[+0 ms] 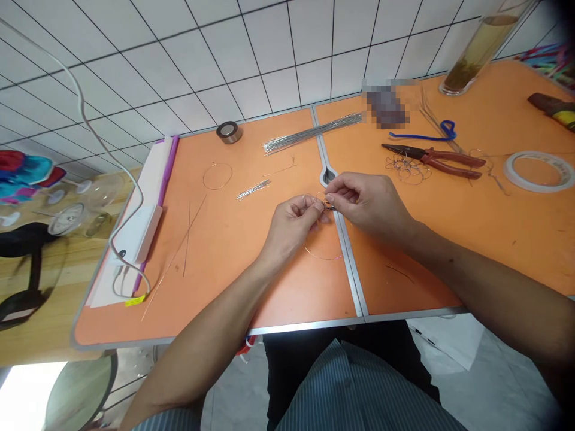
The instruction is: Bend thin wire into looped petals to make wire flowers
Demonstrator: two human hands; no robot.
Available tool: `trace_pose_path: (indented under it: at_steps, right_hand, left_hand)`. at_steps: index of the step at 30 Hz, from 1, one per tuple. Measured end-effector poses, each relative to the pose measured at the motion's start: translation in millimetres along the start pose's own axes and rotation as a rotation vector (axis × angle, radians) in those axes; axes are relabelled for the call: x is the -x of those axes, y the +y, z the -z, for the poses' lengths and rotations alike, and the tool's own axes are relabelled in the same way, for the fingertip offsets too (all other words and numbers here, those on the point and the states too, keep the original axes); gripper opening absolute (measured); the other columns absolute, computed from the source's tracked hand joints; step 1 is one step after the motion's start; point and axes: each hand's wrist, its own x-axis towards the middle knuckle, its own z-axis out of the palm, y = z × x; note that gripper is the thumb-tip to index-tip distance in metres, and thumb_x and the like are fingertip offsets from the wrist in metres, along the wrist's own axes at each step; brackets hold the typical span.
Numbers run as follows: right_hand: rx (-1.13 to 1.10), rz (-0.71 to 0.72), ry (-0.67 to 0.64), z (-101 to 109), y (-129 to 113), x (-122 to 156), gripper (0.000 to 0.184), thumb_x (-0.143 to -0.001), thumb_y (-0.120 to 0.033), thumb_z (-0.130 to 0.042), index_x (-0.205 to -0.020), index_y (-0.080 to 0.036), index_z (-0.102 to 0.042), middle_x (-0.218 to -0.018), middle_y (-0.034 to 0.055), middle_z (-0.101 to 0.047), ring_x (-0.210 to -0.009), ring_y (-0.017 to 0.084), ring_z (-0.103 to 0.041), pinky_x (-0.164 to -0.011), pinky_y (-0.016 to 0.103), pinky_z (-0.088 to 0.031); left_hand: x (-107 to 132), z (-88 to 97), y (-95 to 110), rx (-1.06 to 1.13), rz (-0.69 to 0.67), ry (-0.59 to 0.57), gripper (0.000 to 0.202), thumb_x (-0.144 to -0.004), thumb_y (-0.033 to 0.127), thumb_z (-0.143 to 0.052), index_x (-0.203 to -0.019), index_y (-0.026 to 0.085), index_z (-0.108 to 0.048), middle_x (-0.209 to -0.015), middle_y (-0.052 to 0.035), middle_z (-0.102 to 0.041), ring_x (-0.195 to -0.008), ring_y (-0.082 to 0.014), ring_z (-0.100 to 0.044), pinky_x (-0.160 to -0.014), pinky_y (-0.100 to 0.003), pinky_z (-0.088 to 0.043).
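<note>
The left hand (291, 224) and right hand (368, 203) hide the small wire piece (327, 205) — the blurred grey patch (386, 105) is unreadable

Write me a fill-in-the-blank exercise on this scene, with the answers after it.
1. The left hand and the right hand pinch a thin ____ between them.
2. The pliers have ____ handles.
3. The pliers lie on an ____ table.
4. The white power strip lies near the table's ____ edge.

Answers: wire; red; orange; left
</note>
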Motion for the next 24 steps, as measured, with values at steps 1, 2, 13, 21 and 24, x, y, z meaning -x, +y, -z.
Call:
trace_pose_path:
  at_steps: [1, 2, 13, 21, 24]
  right_hand:
    - [0.002, -0.001, -0.004, -0.2, -0.7, 0.4, 0.009, -0.093, -0.02, -0.071, -0.089, -0.019, -0.079, -0.076, 0.0003, -0.077, -0.07, 0.017, -0.07, -0.066, 0.03, -0.049]
    - [0.001, -0.004, -0.007, -0.3, -1.1, 0.5, 0.009, -0.093, -0.02, -0.071, -0.089, -0.019, -0.079, -0.076, 0.0004, -0.078, -0.07, 0.017, -0.07, -0.066, 0.03, -0.049]
    - [-0.058, -0.082, -0.059, 1.4, 4.1, -4.1, 0.008, -0.089, -0.024, -0.074, -0.088, -0.02, -0.081, -0.076, 0.0009, -0.078, -0.071, 0.017, -0.067, -0.067, 0.03, -0.048]
    - [0.002, -0.044, -0.058, 3.2, 0.8, -3.4, 0.007, -0.088, -0.021, -0.071, -0.085, -0.021, -0.077, -0.074, 0.0, -0.076, -0.069, 0.017, -0.066, -0.065, 0.03, -0.046]
    - [0.012, -0.043, -0.05, 2.2, -0.1, -2.1, 0.005, -0.088, -0.02, -0.071, -0.085, -0.021, -0.075, -0.075, -0.0002, -0.076, -0.069, 0.017, -0.066, -0.067, 0.03, -0.046]
  left_hand:
    - [0.0, 0.3, 0.4, -0.008, 0.005, 0.006, 0.024, -0.094, 0.037, -0.079, -0.08, 0.019, -0.074, -0.077, -0.0042, -0.077, -0.067, -0.0137, -0.061, -0.066, -0.027, -0.048]
    - [0.0, 0.6, 1.0, -0.016, 0.01, 0.009, 0.022, -0.094, 0.036, -0.079, -0.08, 0.019, -0.075, -0.077, -0.0044, -0.077, -0.068, -0.014, -0.061, -0.066, -0.028, -0.048]
    - [-0.1, 0.4, 1.8, -0.04, 0.011, -0.068, 0.025, -0.095, 0.035, -0.076, -0.076, 0.019, -0.073, -0.08, -0.0047, -0.076, -0.067, -0.013, -0.06, -0.067, -0.028, -0.049]
    - [-0.9, 5.8, 3.8, -0.073, 0.066, -0.087, 0.015, -0.088, 0.033, -0.08, -0.085, 0.018, -0.082, -0.091, -0.0071, -0.081, -0.072, -0.0143, -0.062, -0.07, -0.028, -0.049]
    - [0.7, 6.1, 6.3, -0.09, 0.075, -0.081, 0.02, -0.087, 0.038, -0.082, -0.082, 0.018, -0.082, -0.086, -0.0077, -0.08, -0.07, -0.0147, -0.06, -0.067, -0.028, -0.048]
